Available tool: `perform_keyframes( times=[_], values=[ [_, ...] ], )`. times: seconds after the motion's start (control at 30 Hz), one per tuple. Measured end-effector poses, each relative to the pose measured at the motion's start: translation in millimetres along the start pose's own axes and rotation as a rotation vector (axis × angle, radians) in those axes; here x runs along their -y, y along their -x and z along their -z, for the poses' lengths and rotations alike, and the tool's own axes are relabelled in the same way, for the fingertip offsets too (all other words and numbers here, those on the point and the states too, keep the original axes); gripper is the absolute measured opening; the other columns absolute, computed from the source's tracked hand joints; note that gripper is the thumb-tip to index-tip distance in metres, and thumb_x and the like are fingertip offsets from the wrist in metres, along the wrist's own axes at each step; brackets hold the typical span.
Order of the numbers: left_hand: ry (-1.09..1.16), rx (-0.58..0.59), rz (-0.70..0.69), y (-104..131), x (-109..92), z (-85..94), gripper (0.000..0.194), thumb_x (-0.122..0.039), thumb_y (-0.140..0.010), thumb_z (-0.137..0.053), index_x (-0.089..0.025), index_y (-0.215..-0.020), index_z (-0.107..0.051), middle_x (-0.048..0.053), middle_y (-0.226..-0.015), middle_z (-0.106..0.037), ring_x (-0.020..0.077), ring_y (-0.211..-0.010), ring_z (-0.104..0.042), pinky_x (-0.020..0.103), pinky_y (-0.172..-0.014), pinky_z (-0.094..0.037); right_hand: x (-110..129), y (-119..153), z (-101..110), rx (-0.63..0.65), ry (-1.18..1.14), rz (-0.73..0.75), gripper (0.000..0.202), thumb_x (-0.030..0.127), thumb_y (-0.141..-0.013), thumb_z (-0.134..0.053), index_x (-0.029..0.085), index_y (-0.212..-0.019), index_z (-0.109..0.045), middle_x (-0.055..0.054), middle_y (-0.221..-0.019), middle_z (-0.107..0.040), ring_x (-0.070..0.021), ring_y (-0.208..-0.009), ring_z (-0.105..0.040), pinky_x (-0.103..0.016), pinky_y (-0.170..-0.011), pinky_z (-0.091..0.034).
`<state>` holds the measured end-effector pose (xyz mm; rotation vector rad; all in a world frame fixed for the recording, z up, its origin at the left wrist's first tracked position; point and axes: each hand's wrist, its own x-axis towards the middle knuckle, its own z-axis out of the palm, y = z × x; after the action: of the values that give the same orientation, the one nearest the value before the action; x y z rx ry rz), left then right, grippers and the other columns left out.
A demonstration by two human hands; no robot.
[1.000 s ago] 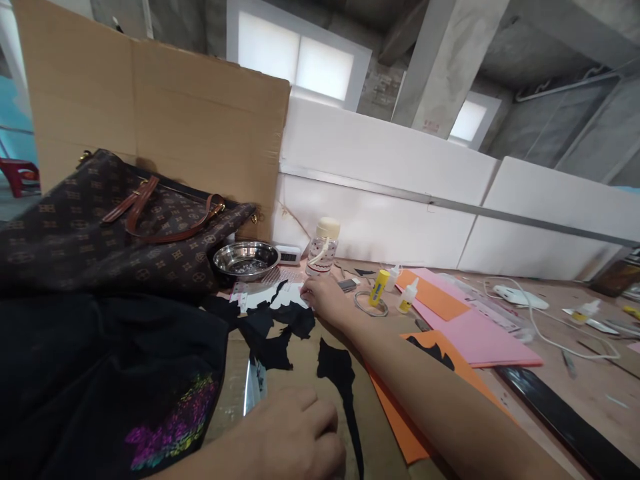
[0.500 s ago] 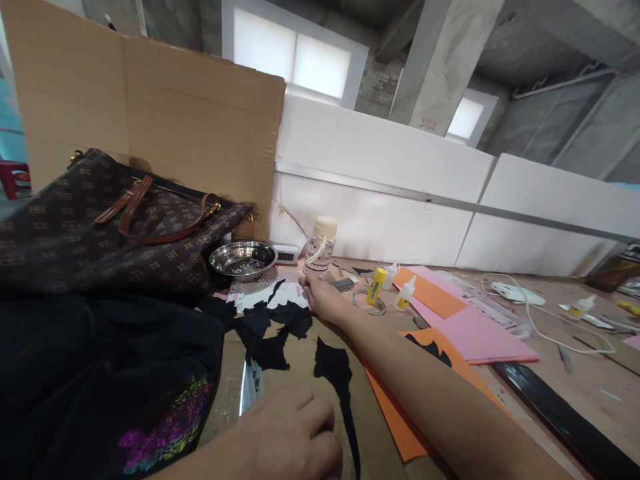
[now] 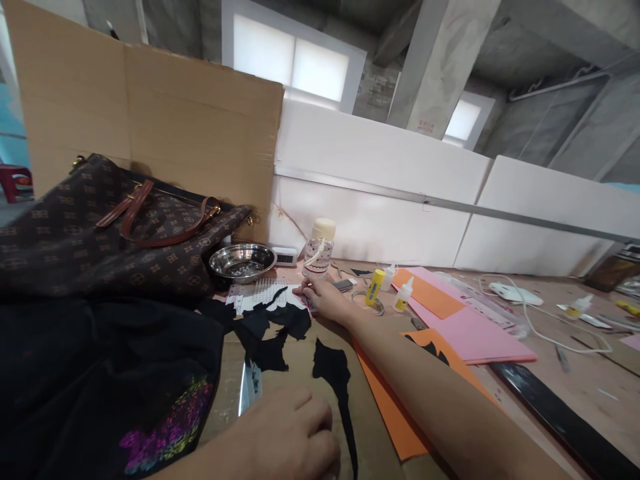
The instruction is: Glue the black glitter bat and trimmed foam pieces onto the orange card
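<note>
My right hand reaches forward to the right side of a white spiral notebook, its fingers bent together at the paper's edge. Whether a page is between the fingertips is hard to make out. Torn-looking black cloth scraps lie partly over the notebook and on the cardboard in front of it. My left hand rests low on the cardboard with its fingers curled under. Anything inside it is hidden. A long, tapering black scrap lies just right of this hand, and a shiny strip shows behind it.
Dark fabric with coloured embroidery and a brown patterned bag fill the left. Behind the notebook stand a steel bowl and a bottle. Glue bottles, a yellow glue stick and orange sheets lie right.
My right hand has shifted slightly left, its fingertips now farther over the notebook's right side. My left hand stays in place, with the scraps around it little changed.
</note>
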<state>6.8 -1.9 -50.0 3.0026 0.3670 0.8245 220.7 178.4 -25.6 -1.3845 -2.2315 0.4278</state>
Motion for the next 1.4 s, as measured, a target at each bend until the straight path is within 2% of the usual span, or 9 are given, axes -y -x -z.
perform_keyframes(
  times=[0.2,0.33,0.5,0.63,0.77,1.0,1.13,1.4],
  values=[
    [-0.023,0.016,0.001,1,1,-1.2,0.018,-0.028,-0.098,-0.089,-0.025,-0.102,-0.071,-0.005,-0.102,-0.076,0.0149,-0.081,-0.066,0.029,-0.069,-0.046,4,-1,1,-0.023,0.026,0.005,0.035,0.038,-0.111,-0.076,0.019,-0.14,-0.071,-0.011,-0.139,-0.074,-0.029,-0.117,-0.076,-0.051,-0.099,-0.067],
    [-0.018,0.006,0.002,1,-1,-1.6,0.022,-0.026,-0.095,-0.092,-0.025,-0.098,-0.07,-0.005,-0.1,-0.076,0.0142,-0.079,-0.065,0.03,-0.067,-0.045,7,1,22,0.0,0.085,0.062,0.033,0.037,-0.111,-0.075,0.02,-0.138,-0.072,-0.012,-0.142,-0.073,-0.0299,-0.122,-0.075,-0.053,-0.103,-0.065],
    [-0.017,0.0,-0.003,0,-1,-1.4,0.022,-0.028,-0.096,-0.091,-0.025,-0.098,-0.07,-0.006,-0.1,-0.076,0.0131,-0.08,-0.066,0.029,-0.068,-0.046,9,7,43,0.138,0.137,0.142,0.031,0.036,-0.11,-0.076,0.02,-0.137,-0.073,-0.012,-0.144,-0.072,-0.0299,-0.123,-0.074,-0.053,-0.105,-0.065],
    [-0.02,-0.013,-0.01,0,-2,-0.9,0.021,-0.03,-0.097,-0.09,-0.025,-0.1,-0.07,-0.006,-0.101,-0.076,0.0139,-0.08,-0.065,0.029,-0.068,-0.047,7,10,39,0.213,0.167,0.151,0.031,0.036,-0.11,-0.076,0.02,-0.136,-0.073,-0.011,-0.142,-0.073,-0.0292,-0.12,-0.075,-0.052,-0.103,-0.065],
    [-0.032,-0.008,-0.009,0,-1,-0.8,0.023,-0.027,-0.095,-0.092,-0.024,-0.099,-0.069,-0.006,-0.101,-0.075,0.0139,-0.08,-0.065,0.03,-0.068,-0.047,5,9,33,0.235,0.192,0.146,0.032,0.037,-0.111,-0.076,0.019,-0.136,-0.072,-0.011,-0.138,-0.074,-0.0282,-0.116,-0.076,-0.05,-0.099,-0.067],
    [-0.044,0.02,-0.007,2,0,-2.4,0.022,-0.028,-0.096,-0.091,-0.024,-0.099,-0.07,-0.005,-0.101,-0.076,0.0131,-0.08,-0.065,0.029,-0.067,-0.047,6,9,31,0.209,0.213,0.159,0.03,0.037,-0.111,-0.075,0.019,-0.135,-0.073,-0.011,-0.137,-0.075,-0.0276,-0.115,-0.076,-0.049,-0.099,-0.067],
    [-0.052,0.019,-0.01,2,-1,-2.2,0.022,-0.025,-0.095,-0.091,-0.024,-0.1,-0.07,-0.005,-0.104,-0.076,0.0135,-0.082,-0.067,0.029,-0.07,-0.048,6,11,28,0.189,0.217,0.165,0.029,0.037,-0.111,-0.075,0.019,-0.134,-0.073,-0.011,-0.137,-0.075,-0.0272,-0.114,-0.077,-0.049,-0.099,-0.067],
    [-0.054,-0.01,-0.026,-1,1,-2.3,0.021,-0.03,-0.096,-0.09,-0.025,-0.098,-0.07,-0.005,-0.1,-0.076,0.0139,-0.077,-0.064,0.031,-0.065,-0.046,6,10,18,0.155,0.207,0.163,0.032,0.037,-0.111,-0.075,0.02,-0.137,-0.072,-0.011,-0.139,-0.074,-0.0279,-0.116,-0.076,-0.05,-0.099,-0.067]
  ],
)
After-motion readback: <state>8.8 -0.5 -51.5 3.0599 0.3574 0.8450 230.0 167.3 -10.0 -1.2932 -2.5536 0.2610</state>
